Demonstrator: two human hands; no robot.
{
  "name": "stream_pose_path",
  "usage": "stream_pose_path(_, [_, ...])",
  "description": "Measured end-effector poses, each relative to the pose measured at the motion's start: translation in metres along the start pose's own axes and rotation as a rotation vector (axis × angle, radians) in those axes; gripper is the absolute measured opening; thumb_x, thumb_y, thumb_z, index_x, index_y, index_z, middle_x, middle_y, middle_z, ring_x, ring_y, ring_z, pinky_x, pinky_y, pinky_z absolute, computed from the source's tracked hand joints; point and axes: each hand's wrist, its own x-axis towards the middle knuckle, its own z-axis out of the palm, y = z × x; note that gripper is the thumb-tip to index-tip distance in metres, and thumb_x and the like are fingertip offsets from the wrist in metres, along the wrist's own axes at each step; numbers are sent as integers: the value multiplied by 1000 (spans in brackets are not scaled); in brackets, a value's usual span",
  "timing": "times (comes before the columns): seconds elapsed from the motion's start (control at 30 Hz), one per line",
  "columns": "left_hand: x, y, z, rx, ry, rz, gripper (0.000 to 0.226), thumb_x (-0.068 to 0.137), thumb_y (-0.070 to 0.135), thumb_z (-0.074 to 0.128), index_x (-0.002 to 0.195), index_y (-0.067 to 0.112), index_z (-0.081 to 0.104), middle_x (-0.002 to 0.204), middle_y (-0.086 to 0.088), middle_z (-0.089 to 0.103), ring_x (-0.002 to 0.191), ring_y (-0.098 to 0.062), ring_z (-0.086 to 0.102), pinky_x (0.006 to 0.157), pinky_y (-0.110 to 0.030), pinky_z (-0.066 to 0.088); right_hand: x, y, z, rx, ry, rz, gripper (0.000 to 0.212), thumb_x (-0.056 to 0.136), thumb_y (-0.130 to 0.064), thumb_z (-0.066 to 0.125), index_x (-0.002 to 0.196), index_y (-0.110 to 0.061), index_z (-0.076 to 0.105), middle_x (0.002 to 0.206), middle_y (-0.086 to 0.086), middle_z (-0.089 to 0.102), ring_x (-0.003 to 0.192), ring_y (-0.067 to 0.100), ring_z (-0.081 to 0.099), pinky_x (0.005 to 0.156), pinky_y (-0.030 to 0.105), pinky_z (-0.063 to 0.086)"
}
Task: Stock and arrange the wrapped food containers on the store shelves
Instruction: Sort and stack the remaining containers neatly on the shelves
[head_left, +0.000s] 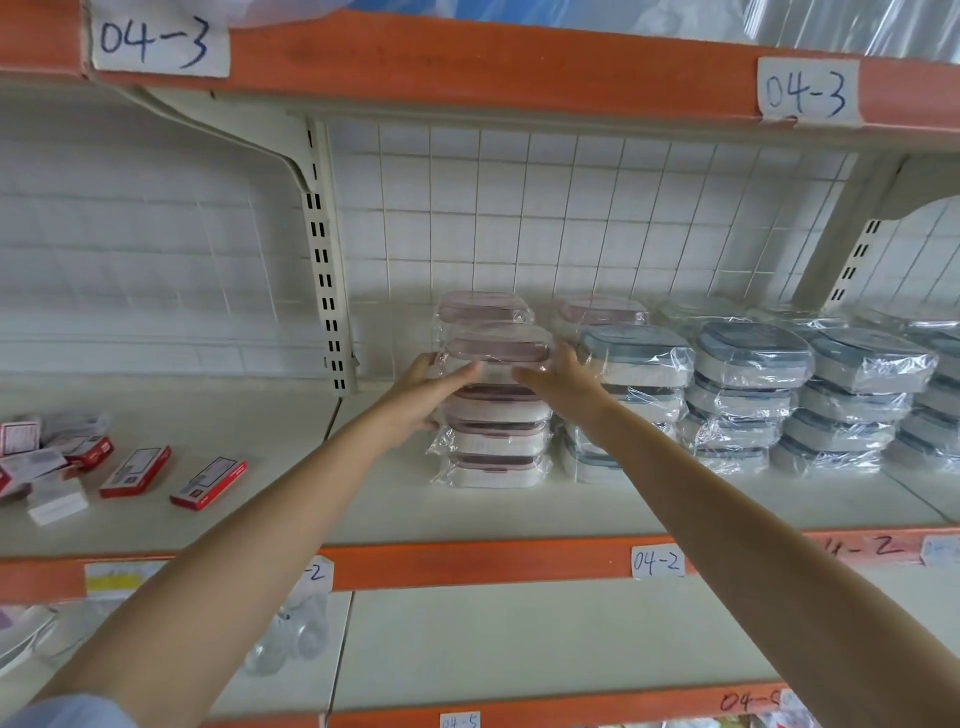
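Atop the pink-lidded stack (496, 441), both hands' fingers (457, 375) grip a wrapped container (498, 349).

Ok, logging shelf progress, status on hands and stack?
Left hand and right hand grip top pink-lid container. Sits on pink stack. Nothing in the way.

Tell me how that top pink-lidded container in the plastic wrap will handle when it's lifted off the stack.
The top pink-lidded, plastic-wrapped container probably feels stiff, since its box shape holds under both hands. The glossy, crinkled wrap looks slippery, so the left hand and right hand may slide. The tall pink stack beneath could tip if nudged.
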Motion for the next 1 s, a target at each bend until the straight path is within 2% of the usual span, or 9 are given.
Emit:
stream_pose_path(0.03, [0, 1, 1, -10, -9, -22, 87, 72, 62, 64, 143, 26, 30, 136, 1, 47, 118, -26, 53, 96, -45, 47, 0, 4, 4, 31, -17, 41, 44, 87, -40, 59, 120, -17, 41, 102, 4, 45, 94, 20, 49, 87, 35, 44])
stream_pose_path(0.13, [-1, -1, 6, -108, -52, -99, 74, 81, 59, 59, 141, 24, 35, 136, -4, 51, 118, -29, 55, 99, -46, 45, -1, 12, 14, 135, -38, 118, 74, 89, -45, 58, 141, -8, 22, 119, 8, 44, 112, 25, 46, 96, 37, 40])
stream_pose_path(0.23, [-3, -10, 8, -179, -68, -160, 70, 83, 56, 58, 139, 21, 35, 141, -3, 48, 127, -28, 48, 105, -53, 38, 1, 10, 22, 166, -54, 98, 72, 88, -45, 59, 139, -8, 24, 128, 11, 47, 107, 22, 46, 93, 36, 42])
stream_pose_path(0.37, [-5, -15, 2, -165, -21, -149, 60, 83, 55, 59, 131, 24, 39, 142, -6, 43, 125, -32, 47, 98, -56, 43, 2, 9, 26, 204, -70, 115, 83, 86, -51, 60, 145, -12, 16, 137, 12, 42, 118, 26, 45, 98, 39, 40])
stream_pose_path(0.47, [-7, -16, 3, -140, -33, -152, 67, 77, 63, 60, 128, 23, 40, 136, -11, 50, 119, -36, 53, 95, -53, 46, 0, 19, 29, 217, -82, 210, 107, 77, -64, 61, 149, -9, 5, 149, 15, 28, 136, 33, 30, 111, 46, 29])
stream_pose_path(0.57, [-7, -20, 9, -135, -14, -160, 72, 78, 65, 57, 135, 27, 35, 141, -6, 44, 128, -35, 45, 96, -53, 46, -3, 29, 36, 249, -145, 262, 112, 71, -70, 61, 149, -8, 9, 151, 12, 26, 137, 31, 28, 109, 45, 27])
stream_pose_path(0.7, [-5, -21, 9, -92, 9, -128, 77, 76, 69, 56, 137, 27, 35, 143, 0, 43, 127, -31, 45, 101, -53, 42, -4, 33, 39, 279, -162, 243, 98, 72, -68, 61, 141, -8, 27, 136, 10, 43, 110, 25, 49, 92, 38, 40])
stream_pose_path(0.87, [-6, -21, 2, -23, 36, -114, 77, 73, 67, 59, 132, 21, 41, 140, -10, 48, 130, -33, 44, 108, -54, 34, -1, 39, 43, 296, -143, 199, 85, 76, -63, 62, 133, -5, 37, 127, 8, 49, 110, 23, 48, 91, 36, 42])
stream_pose_path(1.0, [-8, -30, -3, 43, -36, -44, 79, 65, 45, 83, 130, 24, 43, 131, 2, 55, 122, -21, 52, 101, -45, 44, -1, 47, 38, 270, -163, 107, 35, 78, -39, 74, 86, -12, 52, 72, -14, 55, 66, -1, 54, 65, 18, 39])
